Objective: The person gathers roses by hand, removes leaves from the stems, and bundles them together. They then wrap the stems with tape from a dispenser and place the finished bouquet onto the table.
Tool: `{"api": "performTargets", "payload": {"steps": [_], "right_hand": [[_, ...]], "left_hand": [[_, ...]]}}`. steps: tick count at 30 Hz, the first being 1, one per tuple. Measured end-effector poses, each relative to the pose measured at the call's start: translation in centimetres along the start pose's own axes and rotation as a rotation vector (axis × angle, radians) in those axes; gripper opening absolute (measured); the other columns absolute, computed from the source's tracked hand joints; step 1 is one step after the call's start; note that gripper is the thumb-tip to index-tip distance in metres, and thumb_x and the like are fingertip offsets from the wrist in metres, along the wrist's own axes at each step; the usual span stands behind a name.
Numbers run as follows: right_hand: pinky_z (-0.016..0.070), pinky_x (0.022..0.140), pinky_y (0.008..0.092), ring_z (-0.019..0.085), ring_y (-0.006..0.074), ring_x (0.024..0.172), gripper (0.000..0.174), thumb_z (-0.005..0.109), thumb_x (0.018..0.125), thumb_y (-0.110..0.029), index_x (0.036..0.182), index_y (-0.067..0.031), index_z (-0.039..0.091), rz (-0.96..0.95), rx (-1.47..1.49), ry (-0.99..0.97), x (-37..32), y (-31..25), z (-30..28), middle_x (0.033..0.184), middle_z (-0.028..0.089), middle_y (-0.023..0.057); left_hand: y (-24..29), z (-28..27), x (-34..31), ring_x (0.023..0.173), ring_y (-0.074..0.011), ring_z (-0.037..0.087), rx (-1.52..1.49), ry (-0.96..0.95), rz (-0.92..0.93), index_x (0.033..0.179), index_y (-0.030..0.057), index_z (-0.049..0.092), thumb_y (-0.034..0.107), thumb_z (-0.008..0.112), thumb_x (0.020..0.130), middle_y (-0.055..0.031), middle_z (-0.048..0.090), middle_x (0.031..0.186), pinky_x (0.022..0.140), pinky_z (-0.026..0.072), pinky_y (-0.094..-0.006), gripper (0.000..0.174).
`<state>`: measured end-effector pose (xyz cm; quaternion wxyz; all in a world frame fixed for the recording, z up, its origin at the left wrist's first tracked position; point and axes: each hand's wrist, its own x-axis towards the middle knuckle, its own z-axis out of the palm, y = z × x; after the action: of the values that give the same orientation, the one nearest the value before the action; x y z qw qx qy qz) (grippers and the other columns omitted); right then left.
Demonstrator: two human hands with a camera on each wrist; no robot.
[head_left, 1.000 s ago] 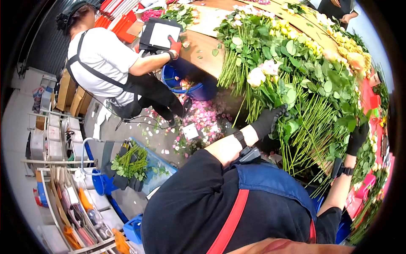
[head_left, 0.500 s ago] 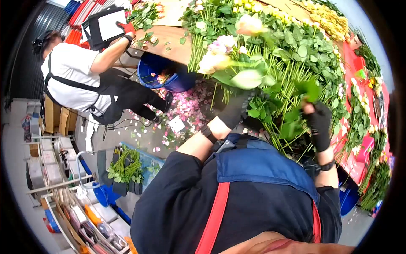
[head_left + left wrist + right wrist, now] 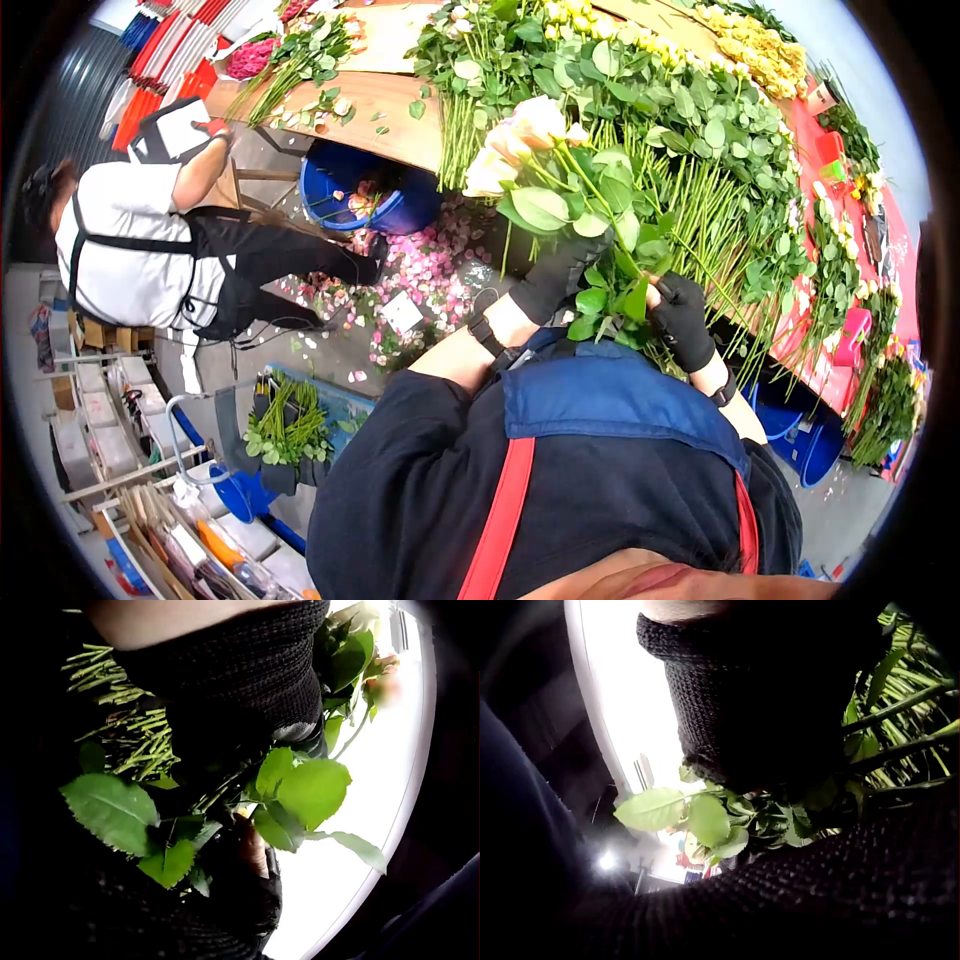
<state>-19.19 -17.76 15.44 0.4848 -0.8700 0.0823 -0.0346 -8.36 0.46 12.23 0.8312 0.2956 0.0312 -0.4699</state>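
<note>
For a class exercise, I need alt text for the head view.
Black-gloved left hand and right hand hold pale, leafy roses beside a table heaped with cut flowers; another person in a white shirt stands near pink petals.

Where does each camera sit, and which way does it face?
Head: worn on the head, facing forward and down at the left hand, right hand and pale roses; black sleeves and a blue apron show.
Left wrist: worn there, facing that hand's work among leaves; black gloves and bare skin show.
Right wrist: worn there, facing that hand's work, with stems at the picture's right; black gloves and bare skin show.
Shared: both wrist views show leaves and stems.
</note>
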Motion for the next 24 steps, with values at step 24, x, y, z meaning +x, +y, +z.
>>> {"api": "performTargets", "payload": {"steps": [24], "right_hand": [[0.0474,0.066,0.0410,0.058,0.0336,0.075,0.015,0.070,0.075,-0.015,0.078,-0.0050,0.060,-0.014,-0.683,0.181,9.1,8.3,-1.5,0.082,0.057,0.0144]], "left_hand": [[9.6,-9.5,-3.0,0.113,-0.0144,0.055,0.654,-0.129,0.119,0.127,0.0029,0.054,0.015,0.051,0.096,-0.0070,0.057,0.126,0.097,0.0443,-0.0292,0.033]]}}
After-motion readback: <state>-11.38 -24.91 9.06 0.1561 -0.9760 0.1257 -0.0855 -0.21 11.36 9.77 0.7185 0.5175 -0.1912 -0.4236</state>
